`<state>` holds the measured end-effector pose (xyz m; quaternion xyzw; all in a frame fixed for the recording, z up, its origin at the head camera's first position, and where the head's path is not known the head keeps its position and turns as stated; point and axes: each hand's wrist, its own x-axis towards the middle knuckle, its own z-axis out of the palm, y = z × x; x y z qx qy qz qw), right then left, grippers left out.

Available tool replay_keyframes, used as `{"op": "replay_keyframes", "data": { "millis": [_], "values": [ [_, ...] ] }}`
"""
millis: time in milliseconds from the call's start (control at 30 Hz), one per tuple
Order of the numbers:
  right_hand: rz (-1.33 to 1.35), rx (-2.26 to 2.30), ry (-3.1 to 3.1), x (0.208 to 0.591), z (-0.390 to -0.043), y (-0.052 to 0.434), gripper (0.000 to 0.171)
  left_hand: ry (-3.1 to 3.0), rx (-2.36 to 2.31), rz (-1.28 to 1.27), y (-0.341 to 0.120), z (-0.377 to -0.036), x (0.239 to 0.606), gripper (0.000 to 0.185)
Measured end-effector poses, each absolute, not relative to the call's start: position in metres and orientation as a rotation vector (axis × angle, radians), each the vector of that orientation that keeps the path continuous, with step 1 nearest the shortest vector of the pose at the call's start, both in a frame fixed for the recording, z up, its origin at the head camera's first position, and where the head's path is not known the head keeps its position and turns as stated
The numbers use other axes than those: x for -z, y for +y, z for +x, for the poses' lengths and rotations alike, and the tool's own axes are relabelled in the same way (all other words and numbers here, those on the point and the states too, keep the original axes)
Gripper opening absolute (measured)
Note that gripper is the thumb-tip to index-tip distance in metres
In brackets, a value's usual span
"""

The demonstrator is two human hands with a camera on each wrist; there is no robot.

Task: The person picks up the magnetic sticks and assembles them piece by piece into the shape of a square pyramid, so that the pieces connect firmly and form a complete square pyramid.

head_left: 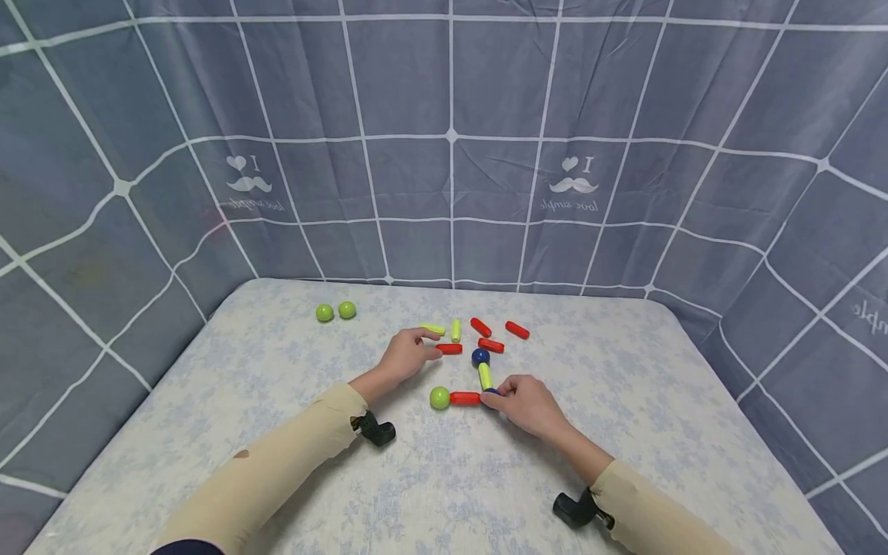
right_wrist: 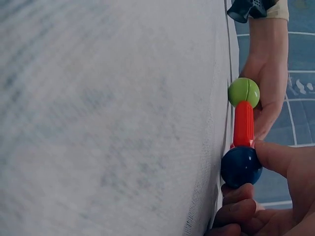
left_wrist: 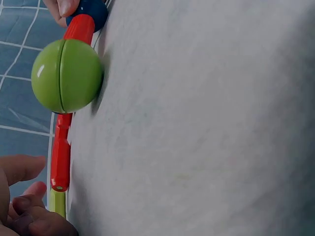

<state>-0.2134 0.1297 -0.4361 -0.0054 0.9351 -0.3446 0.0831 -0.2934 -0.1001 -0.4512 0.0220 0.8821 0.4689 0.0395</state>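
Note:
A green ball (head_left: 440, 398), a red stick (head_left: 465, 398) and a blue ball (head_left: 491, 392) lie joined in a row on the flowered cloth. A yellow stick (head_left: 485, 375) runs from that blue ball up to a second blue ball (head_left: 480, 356). My right hand (head_left: 498, 395) pinches the near blue ball (right_wrist: 241, 167) between thumb and fingers. My left hand (head_left: 433, 344) lies on the cloth with loose fingers at the end of a separate red stick (head_left: 449, 348), beside a yellow stick (head_left: 433, 329). The left wrist view shows that red stick (left_wrist: 61, 152) just past my fingers (left_wrist: 29, 196), not clearly held.
Two green balls (head_left: 324, 312) sit at the far left of the table. Loose red sticks (head_left: 491, 344) and another yellow stick (head_left: 455, 330) lie behind the hands. A grey checked curtain (head_left: 451, 193) walls in the table on three sides.

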Motion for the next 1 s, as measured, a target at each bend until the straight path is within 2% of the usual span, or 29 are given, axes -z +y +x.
{"op": "replay_keyframes", "data": {
  "millis": [1000],
  "values": [
    [0.003,0.999,2.798,0.438,-0.215,0.129,0.033,2.840,-1.184,0.135,-0.088,-0.301,0.450,0.021]
  ]
}}
